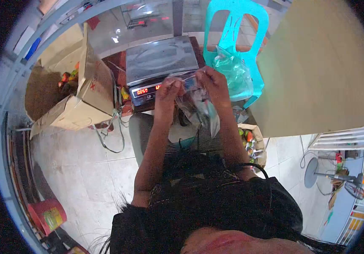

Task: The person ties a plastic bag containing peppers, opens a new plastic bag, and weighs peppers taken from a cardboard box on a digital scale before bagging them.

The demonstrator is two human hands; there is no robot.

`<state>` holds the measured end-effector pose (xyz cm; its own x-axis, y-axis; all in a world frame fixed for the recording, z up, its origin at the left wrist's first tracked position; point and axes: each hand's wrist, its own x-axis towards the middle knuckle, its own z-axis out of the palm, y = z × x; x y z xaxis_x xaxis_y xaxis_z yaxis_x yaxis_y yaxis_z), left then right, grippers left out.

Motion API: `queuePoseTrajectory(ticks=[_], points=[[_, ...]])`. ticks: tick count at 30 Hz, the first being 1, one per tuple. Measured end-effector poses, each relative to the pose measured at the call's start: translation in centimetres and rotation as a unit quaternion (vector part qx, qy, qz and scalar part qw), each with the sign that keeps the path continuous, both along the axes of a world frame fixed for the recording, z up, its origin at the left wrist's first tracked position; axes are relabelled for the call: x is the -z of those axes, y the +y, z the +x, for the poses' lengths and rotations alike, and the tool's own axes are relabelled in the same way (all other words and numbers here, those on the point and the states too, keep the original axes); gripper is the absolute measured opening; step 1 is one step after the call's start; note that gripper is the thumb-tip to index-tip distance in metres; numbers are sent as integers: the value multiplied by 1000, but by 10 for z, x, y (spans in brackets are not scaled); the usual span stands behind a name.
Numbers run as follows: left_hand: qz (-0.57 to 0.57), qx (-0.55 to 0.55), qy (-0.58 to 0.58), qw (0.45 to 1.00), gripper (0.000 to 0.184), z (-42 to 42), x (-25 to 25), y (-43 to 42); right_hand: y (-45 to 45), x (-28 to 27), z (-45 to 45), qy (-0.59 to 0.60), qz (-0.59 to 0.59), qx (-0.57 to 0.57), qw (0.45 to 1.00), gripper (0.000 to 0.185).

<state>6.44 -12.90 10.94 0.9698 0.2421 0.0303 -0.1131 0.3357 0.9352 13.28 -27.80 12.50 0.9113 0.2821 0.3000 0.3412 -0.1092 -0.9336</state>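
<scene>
Between my two hands hangs a clear plastic bag (209, 116), its top edge pinched at both sides. My left hand (170, 91) grips the left side with closed fingers. On the right side, my right hand (212, 84) is closed on the plastic too. Whether anything lies inside the bag, I cannot tell. Just beyond my hands stands a digital weighing scale (160, 57) with a flat metal plate and red lit digits. My left wrist partly covers its display.
To the left is an open cardboard box (95, 89) with colourful items inside. A turquoise plastic chair (256, 46) holds a clear bag (232, 76). Another box (260, 146) of colourful items sits at lower right. A brown board (313, 76), a fan (353, 190) and a red bucket (46, 216) surround me.
</scene>
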Motion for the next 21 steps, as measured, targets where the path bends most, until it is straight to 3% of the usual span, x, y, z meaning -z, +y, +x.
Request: queuePoseTrajectory(ticks=[4,7,11,17,21], points=[[40,-53,-43,997,15,-9,0,31,5,-7,-9,13,14,-53,998,7],[-35,-52,-67,996,16,-16,-2,48,9,-7,-8,6,23,-53,998,9],[-9,-41,-103,994,18,-30,-24,51,15,-22,-16,-7,-19,-44,999,12],[144,6,-42,989,22,-38,-27,66,17,-36,-30,-26,-78,-82,993,18],[147,37,-31,988,24,-43,-53,52,12,-39,-31,-44,-55,-105,992,22]])
